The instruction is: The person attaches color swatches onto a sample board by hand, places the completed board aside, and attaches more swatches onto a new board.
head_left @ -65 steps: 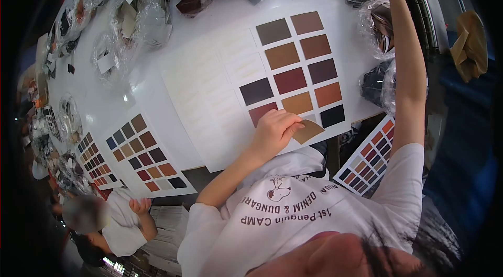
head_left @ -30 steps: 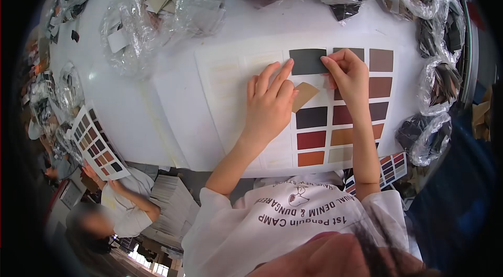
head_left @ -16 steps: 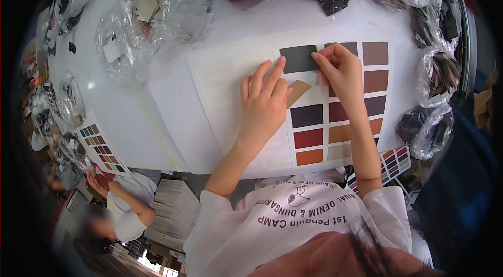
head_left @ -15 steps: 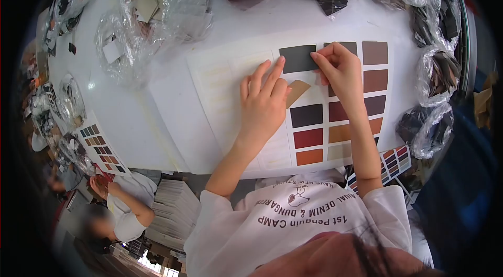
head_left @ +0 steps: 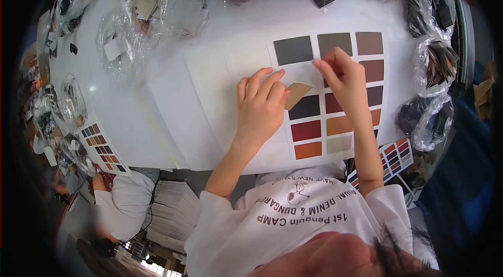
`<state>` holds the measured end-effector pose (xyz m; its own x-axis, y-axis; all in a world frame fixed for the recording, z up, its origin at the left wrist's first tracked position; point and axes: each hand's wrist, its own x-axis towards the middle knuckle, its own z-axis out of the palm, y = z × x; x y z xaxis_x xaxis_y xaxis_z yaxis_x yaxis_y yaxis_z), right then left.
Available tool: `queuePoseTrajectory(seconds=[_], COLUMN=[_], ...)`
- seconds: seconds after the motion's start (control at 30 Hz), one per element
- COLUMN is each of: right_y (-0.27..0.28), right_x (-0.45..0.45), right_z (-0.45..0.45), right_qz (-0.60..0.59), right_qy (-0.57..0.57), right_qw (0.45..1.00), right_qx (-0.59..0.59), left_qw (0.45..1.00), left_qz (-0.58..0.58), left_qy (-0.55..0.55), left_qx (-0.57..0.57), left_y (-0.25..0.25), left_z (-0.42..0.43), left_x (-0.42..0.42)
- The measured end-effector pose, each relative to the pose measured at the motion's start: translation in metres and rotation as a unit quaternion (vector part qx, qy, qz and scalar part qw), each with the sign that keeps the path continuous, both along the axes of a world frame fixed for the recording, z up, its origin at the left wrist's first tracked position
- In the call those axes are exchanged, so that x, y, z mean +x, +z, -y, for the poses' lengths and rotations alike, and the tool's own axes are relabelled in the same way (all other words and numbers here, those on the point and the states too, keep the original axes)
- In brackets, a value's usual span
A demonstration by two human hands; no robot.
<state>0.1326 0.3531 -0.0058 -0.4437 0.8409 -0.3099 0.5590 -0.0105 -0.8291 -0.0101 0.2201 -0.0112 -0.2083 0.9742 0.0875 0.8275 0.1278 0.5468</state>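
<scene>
So, head view only. We find the left hand (head_left: 259,105) with thumb and finger clamped on a tan patch (head_left: 299,94), askew over the colour sheet (head_left: 296,71) and overlapping, from our angle, a black patch (head_left: 308,109). A grey patch (head_left: 293,50) lies flat near the sheet's far edge, in the left column. The right hand (head_left: 345,74) hangs just beside its near right corner; thumb and forefinger are close, but we cannot tell whether they touch.

Risks, as we judge them: a brushing thumb could skew the grey patch if it is not stuck fast; the tan patch, pinched at one end only, could curl or snag.
</scene>
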Motion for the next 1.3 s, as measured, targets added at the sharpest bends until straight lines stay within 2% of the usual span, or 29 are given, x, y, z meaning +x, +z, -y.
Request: queuePoseTrajectory(seconds=[0.1, 0.2, 0.3, 0.37, 0.4, 0.5, 0.77, 1.0, 1.2, 1.3], right_y=[0.023, 0.015, 0.007, -0.003, -0.008, -0.019, -0.017, -0.013, -0.017, -0.016], right_x=[0.013, 0.022, 0.023, 0.020, 0.019, 0.015, 0.009, 0.006, 0.003, 0.008], right_z=[0.018, 0.036, 0.042, 0.040, 0.039, 0.044, 0.044, 0.044, 0.044, 0.039], right_qz=[-0.073, -0.041, -0.013, -0.037, -0.049, -0.079, -0.040, -0.004, 0.043, 0.169], right_qy=[0.106, 0.120, 0.060, -0.016, -0.055, -0.081, -0.085, -0.074, -0.031, 0.058], right_qw=[0.979, 0.986, 0.988, 0.988, 0.985, 0.985, 0.990, 0.993, 0.999, 0.976], right_qx=[-0.158, -0.105, -0.140, -0.152, -0.157, -0.128, -0.110, -0.088, -0.006, 0.128], left_qw=[0.999, 0.998, 0.998, 0.992, 0.993, 0.996, 1.000, 0.998, 0.996, 0.995], left_qz=[0.039, 0.053, 0.039, 0.025, 0.016, 0.002, -0.002, -0.059, -0.079, -0.076], left_qy=[-0.014, -0.017, 0.051, 0.118, 0.112, 0.086, 0.007, -0.014, -0.010, -0.019], left_qx=[-0.005, -0.011, -0.003, 0.034, 0.031, 0.015, -0.006, -0.030, -0.045, -0.055], left_y=[0.005, 0.008, 0.011, 0.009, 0.007, -0.002, -0.012, -0.019, -0.020, -0.018], left_z=[0.008, 0.015, 0.023, 0.024, 0.026, 0.032, 0.033, 0.034, 0.036, 0.032], left_x=[0.006, 0.011, 0.013, 0.012, 0.011, 0.012, 0.017, 0.019, 0.024, 0.025])
